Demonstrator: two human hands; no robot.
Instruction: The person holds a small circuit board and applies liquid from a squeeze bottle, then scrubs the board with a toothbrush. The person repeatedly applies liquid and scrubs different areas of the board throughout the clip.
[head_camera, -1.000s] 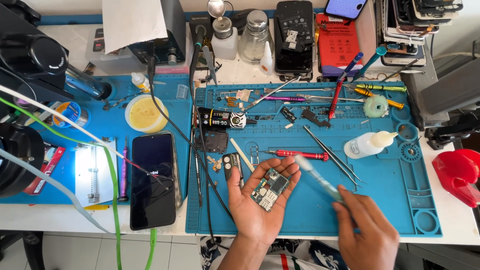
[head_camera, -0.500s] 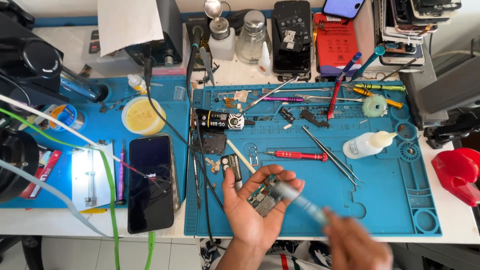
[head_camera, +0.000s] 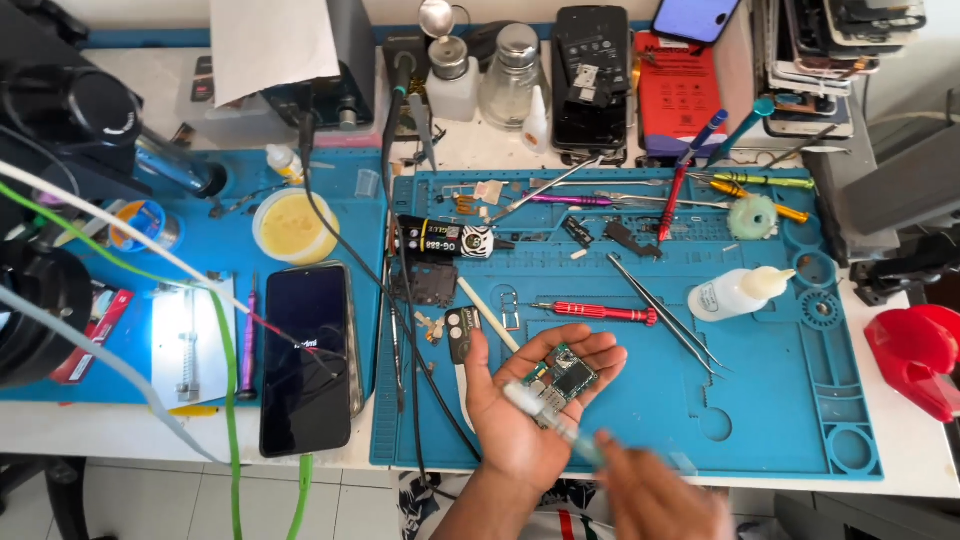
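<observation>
My left hand (head_camera: 530, 400) lies palm up and spread over the near edge of the blue work mat (head_camera: 780, 400), cradling a small phone circuit board (head_camera: 560, 380) loose on the fingers rather than pinched. My right hand (head_camera: 650, 495), blurred at the bottom of the frame, is closed around a pale, translucent brush-like tool (head_camera: 550, 415) whose tip rests on the near end of the board; the blur hides exactly how the fingers sit on it.

Around the hands the table is crowded: a red-handled screwdriver (head_camera: 595, 312) just beyond my fingertips, a pair of tweezers (head_camera: 665, 315) lying slantwise to its right, a small white squeeze bottle (head_camera: 735, 292) on its side, and a dark phone (head_camera: 307, 355) face up on the mat to the left, near a yellow tub of paste (head_camera: 290, 225).

By my reading, the work on the board is midway: it is already out of its phone and under the tool in my palm, while the loose parts and drivers scattered across the mat suggest that reassembly has not begun. Whether the board is clean yet is too small to tell.
</observation>
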